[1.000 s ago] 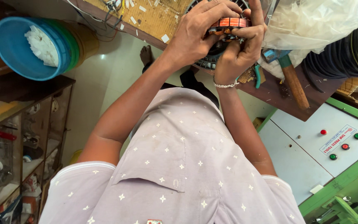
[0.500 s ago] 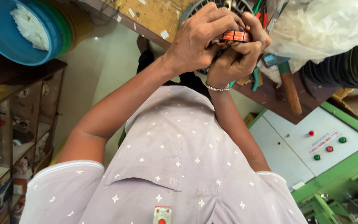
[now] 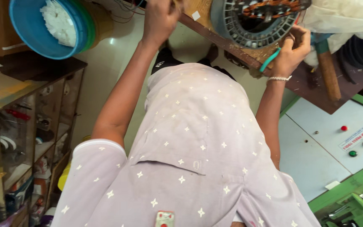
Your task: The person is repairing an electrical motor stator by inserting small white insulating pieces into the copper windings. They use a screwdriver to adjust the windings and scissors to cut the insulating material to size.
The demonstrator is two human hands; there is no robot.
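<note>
Workshop, motor stator (image 3: 255,23), hammer (image 3: 326,67), control panel (image 3: 337,143)

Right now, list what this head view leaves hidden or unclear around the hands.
- Left hand: fingertips cut off by the top edge; grip unseen.
- Right hand: palm side turned away; contact with the grey round stator unclear.
- Stator's upper part: cut off by the top edge.

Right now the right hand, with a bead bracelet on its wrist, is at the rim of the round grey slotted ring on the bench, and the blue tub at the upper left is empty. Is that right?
Not quite. The blue tub is not empty: the head view shows white fluffy material inside it. The rest holds: the right hand, bracelet on its wrist, is at the rim of the round grey slotted ring on the bench.
</note>
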